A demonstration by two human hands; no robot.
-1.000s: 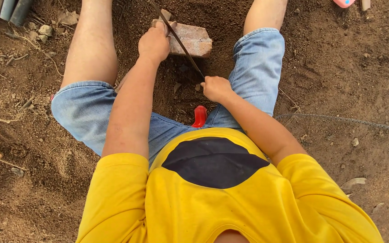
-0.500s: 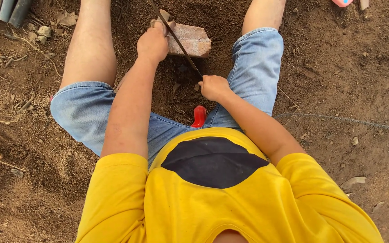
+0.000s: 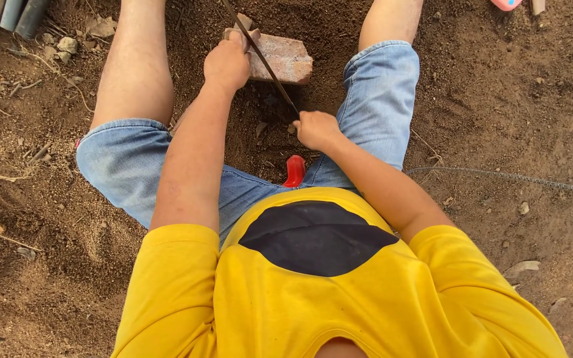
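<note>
One thin dark metal rod (image 3: 260, 56) slants across one reddish, rough-faced brick (image 3: 285, 58) that lies on the loose brown soil (image 3: 499, 99) between the person's bare knees. Two hands work it: the left hand (image 3: 228, 63) is curled over the rod's upper part at the brick's near corner, fingers closed around it; the right hand (image 3: 314, 129) is fisted on the rod's lower end, just off the brick. One glossy red plastic piece (image 3: 294, 170) stands in the dirt below the right hand. One ribbed steel bar (image 3: 512, 178) lies flat to the right, well apart
</note>
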